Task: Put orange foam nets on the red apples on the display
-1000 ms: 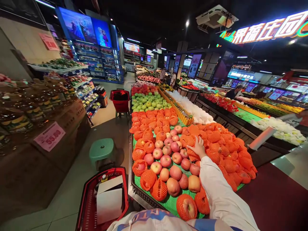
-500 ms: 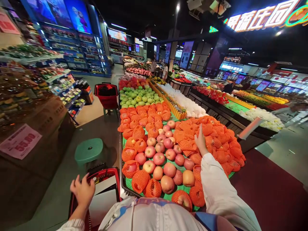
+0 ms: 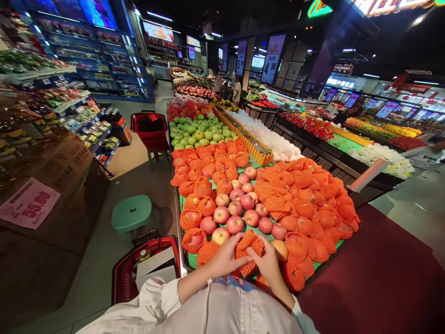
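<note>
Just in front of my chest, both my hands are closed on an orange foam fruit net [image 3: 249, 246]. My left hand [image 3: 224, 259] grips its left side, and my right hand [image 3: 270, 264] has the right side with fingers bent over it. Whether an apple sits inside the net cannot be made out. Beneath and beyond them, bare red apples [image 3: 235, 224] lie in the middle of the display, on green mesh matting. Apples in orange foam nets [image 3: 306, 208] are heaped to the right, with more netted apples [image 3: 194, 220] along the left edge.
Left of the display stand a red shopping basket [image 3: 121, 273] with white boxes inside, a green stool [image 3: 131, 211] and another red basket [image 3: 149, 125]. Farther back lie green fruit [image 3: 198, 132], a yellow divider [image 3: 239, 134] and white-wrapped fruit [image 3: 264, 137].
My right hand has come back from the netted heap, and my left hand has moved right from above the basket. Both now hold an orange foam net. The view has shifted slightly.
</note>
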Available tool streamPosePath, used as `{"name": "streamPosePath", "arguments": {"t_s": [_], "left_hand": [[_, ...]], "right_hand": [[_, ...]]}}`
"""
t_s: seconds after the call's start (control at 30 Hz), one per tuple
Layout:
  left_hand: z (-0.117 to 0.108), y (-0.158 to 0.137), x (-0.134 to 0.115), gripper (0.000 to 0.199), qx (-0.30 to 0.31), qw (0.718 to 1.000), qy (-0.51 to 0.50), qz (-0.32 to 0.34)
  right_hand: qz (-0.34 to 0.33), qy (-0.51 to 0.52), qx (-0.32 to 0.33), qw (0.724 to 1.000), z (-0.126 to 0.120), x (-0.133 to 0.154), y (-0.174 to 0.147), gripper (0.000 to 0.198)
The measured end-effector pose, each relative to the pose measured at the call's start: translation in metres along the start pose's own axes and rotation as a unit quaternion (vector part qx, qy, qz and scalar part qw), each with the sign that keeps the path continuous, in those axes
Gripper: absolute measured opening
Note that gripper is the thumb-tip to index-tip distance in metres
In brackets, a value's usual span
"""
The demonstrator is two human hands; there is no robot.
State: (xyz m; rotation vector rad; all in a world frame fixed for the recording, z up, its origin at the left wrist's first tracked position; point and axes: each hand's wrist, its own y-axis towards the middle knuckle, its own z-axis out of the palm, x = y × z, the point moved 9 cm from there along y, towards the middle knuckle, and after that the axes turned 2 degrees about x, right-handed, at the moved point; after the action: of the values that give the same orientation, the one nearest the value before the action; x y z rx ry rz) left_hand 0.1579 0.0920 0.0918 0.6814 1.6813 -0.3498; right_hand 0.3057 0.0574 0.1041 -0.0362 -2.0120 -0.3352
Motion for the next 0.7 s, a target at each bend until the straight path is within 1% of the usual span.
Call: {"name": "streamPosePath", "arguments": {"t_s": [0.07, 0.1, 0.17, 0.23, 0.27, 0.3, 0.37, 0.4, 0.43, 0.47, 0.5, 0.53, 0.57, 0.6, 0.63, 0.67, 0.7], "left_hand": [[0.0, -0.003, 0.005, 0.051, -0.028, 0.999, -0.003, -0.016], [-0.005, -0.004, 0.009, 0.045, -0.045, 0.999, -0.006, -0.027], [-0.018, -0.008, 0.012, 0.037, -0.084, 0.996, -0.009, -0.038], [-0.032, -0.012, 0.01, 0.034, -0.127, 0.991, -0.009, -0.028], [-0.038, -0.014, 0.007, 0.033, -0.152, 0.988, -0.007, -0.02], [-0.043, -0.015, 0.006, 0.034, -0.178, 0.984, -0.006, -0.018], [-0.047, -0.018, 0.01, 0.039, -0.217, 0.975, -0.019, -0.044], [-0.045, -0.017, 0.015, 0.041, -0.218, 0.973, -0.042, -0.068], [-0.039, -0.016, 0.02, 0.044, -0.206, 0.972, -0.075, -0.09], [-0.031, -0.015, 0.024, 0.047, -0.183, 0.971, -0.112, -0.102], [-0.023, -0.013, 0.026, 0.051, -0.157, 0.971, -0.147, -0.103], [-0.016, -0.011, 0.025, 0.053, -0.134, 0.971, -0.172, -0.095], [-0.011, -0.01, 0.022, 0.055, -0.118, 0.972, -0.187, -0.083], [-0.007, -0.01, 0.019, 0.055, -0.109, 0.973, -0.193, -0.069], [-0.004, -0.009, 0.017, 0.055, -0.104, 0.973, -0.196, -0.058], [-0.001, -0.01, 0.015, 0.054, -0.098, 0.974, -0.2, -0.05], [0.001, -0.01, 0.013, 0.054, -0.095, 0.973, -0.208, -0.042]], "right_hand": [[0.022, 0.032, -0.013, 0.999, -0.007, -0.005, -0.007, 0.032], [0.037, 0.044, -0.004, 0.998, -0.011, -0.009, -0.009, 0.031], [0.066, 0.052, 0.041, 0.996, -0.014, -0.016, -0.012, 0.031], [0.09, 0.046, 0.08, 0.992, -0.015, -0.023, -0.014, 0.036], [0.096, 0.043, 0.081, 0.991, -0.017, -0.025, -0.015, 0.039], [0.098, 0.041, 0.067, 0.992, -0.019, -0.026, -0.015, 0.041], [0.082, 0.032, 0.02, 0.996, -0.026, -0.023, -0.014, 0.042], [0.063, 0.024, 0.005, 0.998, -0.028, -0.02, -0.014, 0.041], [0.043, 0.015, 0.006, 0.999, -0.028, -0.016, -0.014, 0.039], [0.03, 0.01, 0.025, 0.999, -0.025, -0.013, -0.015, 0.038], [0.03, 0.016, 0.06, 0.998, -0.019, -0.014, -0.017, 0.038], [0.048, 0.035, 0.096, 0.994, -0.014, -0.018, -0.02, 0.041], [0.084, 0.066, 0.116, 0.988, -0.011, -0.025, -0.025, 0.044], [0.131, 0.109, 0.113, 0.979, -0.01, -0.035, -0.03, 0.047], [0.179, 0.157, 0.088, 0.967, -0.013, -0.044, -0.035, 0.05], [0.212, 0.201, 0.052, 0.955, -0.015, -0.051, -0.04, 0.053], [0.227, 0.229, 0.019, 0.946, -0.017, -0.055, -0.043, 0.056]]}}
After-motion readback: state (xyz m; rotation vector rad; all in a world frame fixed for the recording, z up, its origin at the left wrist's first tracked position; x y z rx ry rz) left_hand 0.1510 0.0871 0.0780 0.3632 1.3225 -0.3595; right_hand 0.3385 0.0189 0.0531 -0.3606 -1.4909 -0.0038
